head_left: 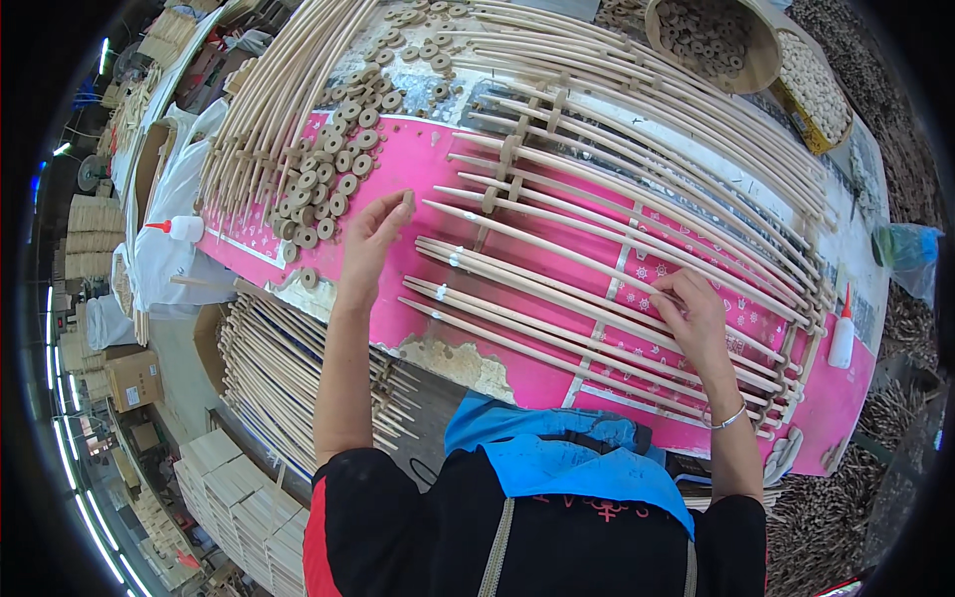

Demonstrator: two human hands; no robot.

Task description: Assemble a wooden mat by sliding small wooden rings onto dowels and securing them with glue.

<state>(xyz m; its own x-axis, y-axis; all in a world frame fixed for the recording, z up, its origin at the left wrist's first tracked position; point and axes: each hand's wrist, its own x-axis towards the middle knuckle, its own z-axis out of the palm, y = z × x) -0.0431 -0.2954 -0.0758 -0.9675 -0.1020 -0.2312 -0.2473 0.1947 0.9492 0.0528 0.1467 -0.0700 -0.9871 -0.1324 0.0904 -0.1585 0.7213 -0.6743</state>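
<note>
My left hand (pixel 374 237) is raised over the pink sheet, thumb and fingertips pinched on a small wooden disc (pixel 409 199) seen nearly edge-on. My right hand (pixel 693 310) pinches a long wooden rod (pixel 537 243), whose tapered tip points left toward my left hand. Several similar rods lie side by side nearer me. White glue dabs (pixel 455 257) mark some of them close to their tips. Beyond the held rod, other rods carry wooden discs (pixel 510 151) near their left ends. Loose discs with centre holes (pixel 328 179) form a heap past my left hand.
Glue bottles lie at the left (pixel 184 228) and stand at the right (pixel 842 338). A round basket (pixel 764 70) of discs sits at the far right beside a yellow box (pixel 818 139) of pale pieces. Bundled rods (pixel 279 99) cover the far left; more rods (pixel 264 373) lie below the table edge.
</note>
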